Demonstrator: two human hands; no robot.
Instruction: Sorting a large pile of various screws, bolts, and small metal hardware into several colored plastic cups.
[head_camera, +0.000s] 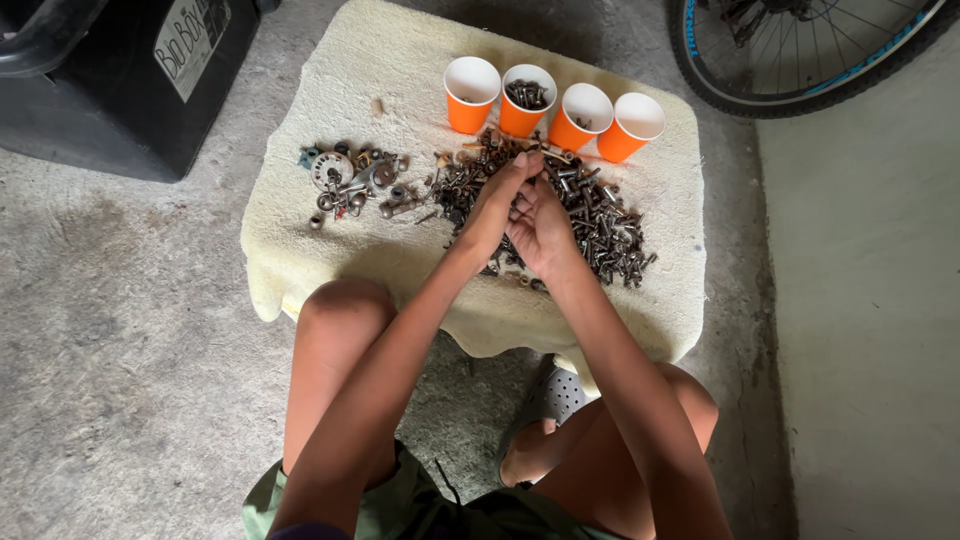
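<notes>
Cream towel (330, 260), rusty dark screw pile (600, 225), hands (515, 215) digging

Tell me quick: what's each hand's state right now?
Left hand: fingers curled over the pile of screws and bolts; contents cannot be told.
Right hand: curled beside it; grip cannot be told.

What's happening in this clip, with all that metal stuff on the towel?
A person sits over a cream towel and has both hands in a heap of screws and bolts. The left hand and right hand are pressed close together over the pile; whether they grip anything cannot be seen. Four orange paper cups stand in a row behind it, at least one holding dark screws. A smaller cluster of gears and washers lies to the left.
</notes>
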